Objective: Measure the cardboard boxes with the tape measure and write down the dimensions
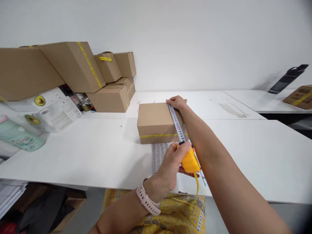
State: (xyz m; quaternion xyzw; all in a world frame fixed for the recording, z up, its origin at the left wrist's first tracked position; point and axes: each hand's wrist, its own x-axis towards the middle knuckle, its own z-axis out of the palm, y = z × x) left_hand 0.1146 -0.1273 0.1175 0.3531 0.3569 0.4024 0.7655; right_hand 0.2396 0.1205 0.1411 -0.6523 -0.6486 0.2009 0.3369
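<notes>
A closed cardboard box (pixel 156 114) with a yellow tape strip along its front side sits on the white table before me. My left hand (pixel 172 159) is wrapped round the yellow case of a tape measure (pixel 190 161), just in front of the box. The silver blade runs from the case up and across the box top, near its right end. At the far edge of the box, my right hand (pixel 177 101) pinches the blade's end against the cardboard. A yellow strap hangs from the case. Partly under the box lies a printed sheet (pixel 158 157).
Cardboard boxes (pixel 108 97) are stacked at the left by the wall, above white cartons (pixel 51 112) with avocado pictures. A mint green tumbler (pixel 20 135) stands at the far left. To the right are a dark bottle (pixel 287 79) and a small brown box (pixel 299 97).
</notes>
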